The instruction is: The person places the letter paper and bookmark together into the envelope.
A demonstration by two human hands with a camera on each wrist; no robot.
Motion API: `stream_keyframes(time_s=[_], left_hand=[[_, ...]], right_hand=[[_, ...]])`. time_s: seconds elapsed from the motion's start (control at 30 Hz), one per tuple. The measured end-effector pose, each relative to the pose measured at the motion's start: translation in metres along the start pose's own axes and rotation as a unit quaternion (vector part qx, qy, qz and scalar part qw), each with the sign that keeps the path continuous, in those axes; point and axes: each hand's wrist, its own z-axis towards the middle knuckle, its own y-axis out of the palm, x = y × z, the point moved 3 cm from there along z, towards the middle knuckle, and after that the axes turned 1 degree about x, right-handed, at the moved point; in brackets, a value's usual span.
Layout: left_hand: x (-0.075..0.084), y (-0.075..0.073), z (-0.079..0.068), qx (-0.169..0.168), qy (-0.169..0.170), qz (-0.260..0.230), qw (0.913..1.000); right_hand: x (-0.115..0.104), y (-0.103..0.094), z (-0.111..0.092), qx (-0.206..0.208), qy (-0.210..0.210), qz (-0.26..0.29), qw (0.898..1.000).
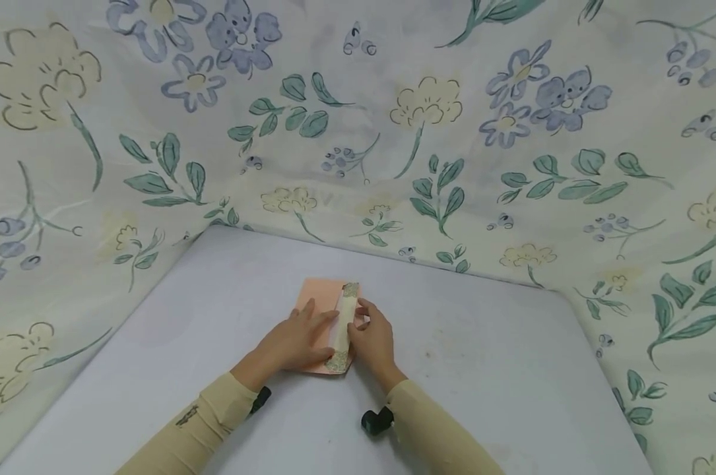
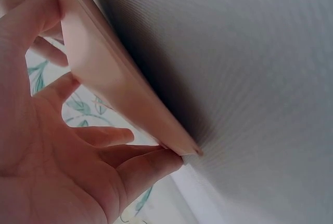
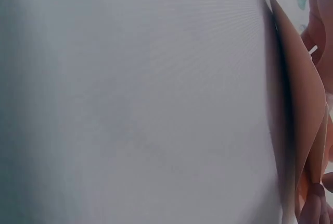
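Observation:
A peach-coloured folded paper (image 1: 320, 291) lies on the white table, with a cream strip (image 1: 346, 315) with speckled ends running along its right side. My left hand (image 1: 292, 338) rests on the paper with fingers spread, the thumb and index finger touching the strip's left edge. At the right edge, my right hand (image 1: 374, 335) pinches the paper beside the strip. In the left wrist view the paper (image 2: 99, 62) shows edge-on, with fingertips of the left hand (image 2: 62, 156) against it. From the right wrist, the paper's layers (image 3: 304, 94) bow apart, and fingertips (image 3: 314, 206) touch the edge.
The white table (image 1: 482, 356) surrounds the paper and carries a few faint marks on the right. Behind and beside it hangs a floral cloth (image 1: 358, 165). Small black devices (image 1: 377, 421) sit at both wrists, under tan sleeves (image 1: 435, 429).

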Motion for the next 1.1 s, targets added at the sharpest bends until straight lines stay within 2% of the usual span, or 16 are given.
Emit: stream_keyframes(time_s=[0.3,0.77,1.1], left_hand=[[-0.001,0.001,0.000,0.000,0.002,-0.012,0.9999],[0.000,-0.001,-0.002,0.007,0.005,-0.006,0.9999],[-0.002,-0.001,-0.003,0.013,0.011,-0.002,0.9999]], right_hand=[[-0.003,0.009,0.003,-0.012,-0.008,-0.012,1.000],[-0.007,0.017,0.002,-0.029,-0.012,0.029,0.999],[-0.009,0.023,0.004,-0.037,-0.010,0.024,0.999]])
